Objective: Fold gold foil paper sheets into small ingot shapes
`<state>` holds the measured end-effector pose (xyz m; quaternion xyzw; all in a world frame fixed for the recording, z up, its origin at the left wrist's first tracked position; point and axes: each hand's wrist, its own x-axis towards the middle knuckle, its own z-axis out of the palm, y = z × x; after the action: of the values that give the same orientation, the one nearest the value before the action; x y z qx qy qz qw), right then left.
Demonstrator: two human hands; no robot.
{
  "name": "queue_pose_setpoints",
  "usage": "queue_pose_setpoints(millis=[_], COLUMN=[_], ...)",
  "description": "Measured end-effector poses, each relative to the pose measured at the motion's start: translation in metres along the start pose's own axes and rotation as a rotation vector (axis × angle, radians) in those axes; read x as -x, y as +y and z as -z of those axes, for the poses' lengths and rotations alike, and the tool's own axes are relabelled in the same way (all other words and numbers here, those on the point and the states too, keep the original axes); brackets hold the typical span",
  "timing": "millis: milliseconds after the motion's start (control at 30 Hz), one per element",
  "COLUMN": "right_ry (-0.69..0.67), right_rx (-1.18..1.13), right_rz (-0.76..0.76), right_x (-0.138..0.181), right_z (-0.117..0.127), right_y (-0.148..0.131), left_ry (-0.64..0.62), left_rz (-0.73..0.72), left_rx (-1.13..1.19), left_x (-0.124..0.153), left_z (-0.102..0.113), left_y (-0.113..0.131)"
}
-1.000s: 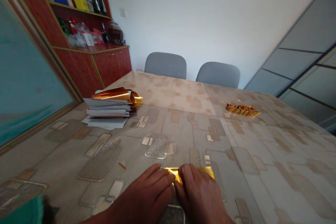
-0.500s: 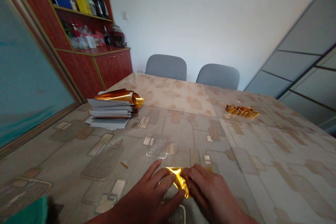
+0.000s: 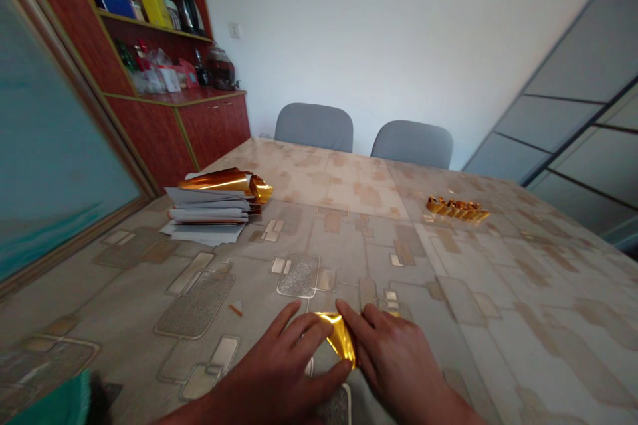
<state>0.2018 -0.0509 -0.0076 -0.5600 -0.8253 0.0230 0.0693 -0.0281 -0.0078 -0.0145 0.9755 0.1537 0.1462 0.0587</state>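
Note:
A small sheet of gold foil paper (image 3: pixel 341 339) lies partly folded on the table (image 3: pixel 349 239) near the front edge. My left hand (image 3: pixel 284 372) pinches its left side, thumb beneath and fingers on top. Pressed against the other side, my right hand (image 3: pixel 399 362) holds the foil down with its fingers. Most of the sheet is hidden under both hands.
A stack of grey sheets with rolled gold foil (image 3: pixel 219 202) on top sits at the left. A row of folded gold pieces (image 3: pixel 456 208) lies far right. Two grey chairs (image 3: pixel 314 127) stand behind the table. A red cabinet (image 3: pixel 199 119) fills the left.
The flat gold sheet has been folded up between my hands. Its right part is now lifted and creased, and both hands have drawn closer together.

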Motion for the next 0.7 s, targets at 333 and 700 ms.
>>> queue_pose_setpoints(millis=[333, 700], right_ry=[0.090, 0.287], right_rx=[-0.352, -0.210], right_rz=[0.184, 0.153], right_x=[0.010, 0.035], right_z=[0.041, -0.027], right_y=[0.019, -0.029], left_ry=[-0.137, 0.120], left_rz=[-0.112, -0.037], left_rx=[0.072, 0.020], left_x=[-0.015, -0.031], left_z=[0.049, 0.019], left_y=[-0.043, -0.037])
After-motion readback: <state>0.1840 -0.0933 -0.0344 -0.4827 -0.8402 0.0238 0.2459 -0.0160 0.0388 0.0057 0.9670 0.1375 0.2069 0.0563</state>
